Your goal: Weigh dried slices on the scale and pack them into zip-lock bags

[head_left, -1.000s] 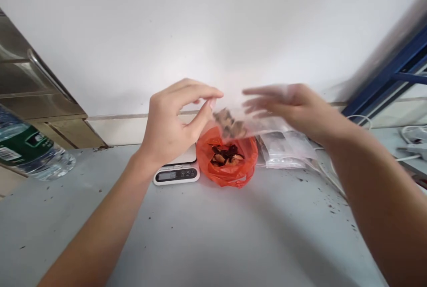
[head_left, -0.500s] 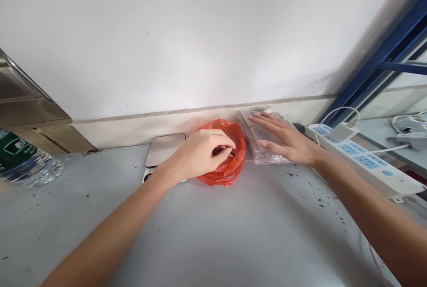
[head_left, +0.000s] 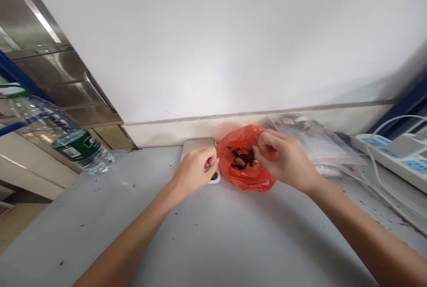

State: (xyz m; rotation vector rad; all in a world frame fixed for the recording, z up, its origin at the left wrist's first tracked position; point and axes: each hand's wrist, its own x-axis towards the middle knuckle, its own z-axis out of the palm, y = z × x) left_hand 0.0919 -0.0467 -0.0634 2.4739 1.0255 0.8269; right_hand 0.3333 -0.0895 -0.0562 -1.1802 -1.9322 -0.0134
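Note:
A red plastic bag (head_left: 240, 181) lies with its mouth open against the wall. Inside it are dark, shrivelled dried pieces (head_left: 242, 157), some of them brownish orange. On the bag's left edge my left hand (head_left: 195, 171) is closed, fingers curled and fingertips pinching at the rim. My right hand (head_left: 288, 158) pinches the opposite rim, thumb and forefinger over the plastic. Partly hidden behind my left hand is a small white kitchen scale (head_left: 196, 144) with a pale top. Clear zip bags (head_left: 310, 140) with dried pieces in them lie beyond my right hand.
A water bottle (head_left: 80, 145) with a green label stands at the left table edge, beside a metal cabinet (head_left: 66, 73). At the right lie a white power strip (head_left: 400, 158) and its cables. Dark crumbs dot the grey table (head_left: 213, 242).
My left hand has come out of the red bag to its left rim. My right hand has left the clear bags and closed at the red bag's right rim. The view has swung left.

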